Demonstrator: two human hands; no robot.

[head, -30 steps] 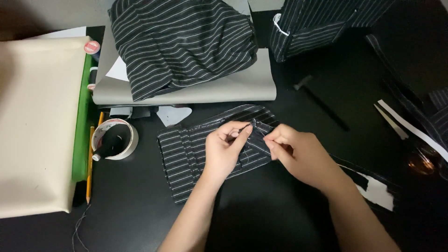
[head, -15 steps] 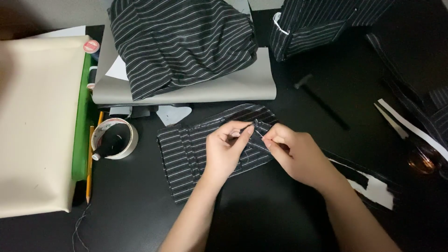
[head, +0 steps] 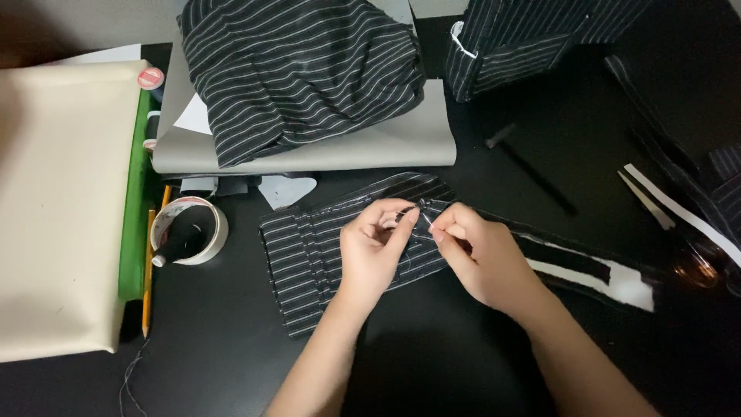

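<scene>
A black pinstriped fabric piece (head: 309,255) lies flat on the dark table at centre. My left hand (head: 374,251) rests on it and pinches its upper edge between thumb and fingers. My right hand (head: 478,255) pinches the same edge just to the right, fingertips almost touching the left hand's. Something thin, perhaps a needle or thread, sits between the fingertips; I cannot tell which. A black-and-white strip (head: 602,270) runs right from under my right hand.
A heap of striped fabric (head: 301,73) lies on a grey sheet (head: 386,147) at the back. More striped cloth (head: 517,42) is at back right. A tape roll (head: 189,230), a pencil (head: 147,270), a cream and green board (head: 62,208) sit left. A dark tool (head: 532,170) lies right.
Both hands have stayed at the fabric's upper edge; the fingertips have drawn slightly closer together. Nothing else has moved.
</scene>
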